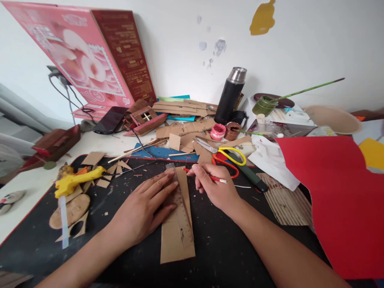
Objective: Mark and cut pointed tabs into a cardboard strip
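Observation:
A long cardboard strip (169, 246) lies on the black mat in front of me. Along it rests a clear ruler (183, 224), and my left hand (147, 204) presses it down, palm flat and fingers stretched out. My right hand (214, 186) is closed around a red pencil (214, 178), its white eraser end pointing right. The pencil's other end reaches the far right edge of the strip, beside the ruler. Whether the tip touches the cardboard I cannot tell.
Left lies a yellow glue gun (75, 182) among cardboard scraps. Scissors (229, 154) and a dark green cutter (249, 176) sit behind my right hand. A black thermos (229, 96), paint jars (218, 132) and cardboard pieces stand at the back. Red sheet (330, 200) covers the right.

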Action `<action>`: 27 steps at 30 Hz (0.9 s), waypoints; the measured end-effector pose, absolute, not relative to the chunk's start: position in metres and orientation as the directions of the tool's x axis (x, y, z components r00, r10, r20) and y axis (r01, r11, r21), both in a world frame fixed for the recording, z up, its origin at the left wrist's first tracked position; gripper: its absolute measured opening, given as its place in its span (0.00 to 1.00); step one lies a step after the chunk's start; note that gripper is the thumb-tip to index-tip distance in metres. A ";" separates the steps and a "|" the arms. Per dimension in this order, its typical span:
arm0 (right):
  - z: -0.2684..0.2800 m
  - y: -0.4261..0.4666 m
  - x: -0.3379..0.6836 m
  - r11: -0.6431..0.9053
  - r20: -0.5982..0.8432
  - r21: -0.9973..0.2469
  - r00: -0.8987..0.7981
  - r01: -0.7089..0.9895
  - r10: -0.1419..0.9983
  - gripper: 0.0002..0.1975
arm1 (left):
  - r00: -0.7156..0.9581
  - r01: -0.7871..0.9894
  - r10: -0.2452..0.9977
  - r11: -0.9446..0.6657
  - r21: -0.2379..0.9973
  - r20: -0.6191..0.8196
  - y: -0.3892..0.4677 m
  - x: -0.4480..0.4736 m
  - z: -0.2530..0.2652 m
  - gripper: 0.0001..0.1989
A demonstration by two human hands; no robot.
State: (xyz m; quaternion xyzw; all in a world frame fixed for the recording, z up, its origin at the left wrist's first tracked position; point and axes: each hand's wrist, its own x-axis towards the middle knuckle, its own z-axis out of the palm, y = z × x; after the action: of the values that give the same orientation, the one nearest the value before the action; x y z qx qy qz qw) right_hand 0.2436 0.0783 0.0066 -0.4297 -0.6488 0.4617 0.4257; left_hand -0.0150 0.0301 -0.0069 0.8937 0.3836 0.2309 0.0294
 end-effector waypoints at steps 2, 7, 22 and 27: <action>0.006 0.078 0.243 0.207 0.157 -0.965 -0.273 0.164 0.949 0.31 | 0.603 0.668 0.707 -0.701 0.250 0.369 0.031 -0.015 -0.007 0.26; 0.005 0.077 0.243 0.221 0.166 -0.960 -0.286 0.171 0.944 0.29 | 0.620 0.666 0.702 -0.707 0.238 0.349 0.032 -0.015 -0.006 0.24; 0.008 0.076 0.241 0.214 0.146 -0.957 -0.313 0.195 0.939 0.26 | 0.622 0.666 0.712 -0.700 0.258 0.325 0.032 -0.015 -0.006 0.28; 0.006 0.075 0.240 0.161 0.114 -0.976 -0.286 0.146 0.951 0.28 | 0.622 0.659 0.705 -0.706 0.259 0.340 0.032 -0.013 -0.004 0.29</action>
State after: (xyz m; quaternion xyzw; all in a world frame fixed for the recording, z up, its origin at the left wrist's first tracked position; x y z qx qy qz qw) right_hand 0.2400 0.0753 0.0061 -0.4294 -0.6386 0.4851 0.4153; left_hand -0.0128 0.0318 -0.0043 0.8988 0.3797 0.2123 0.0542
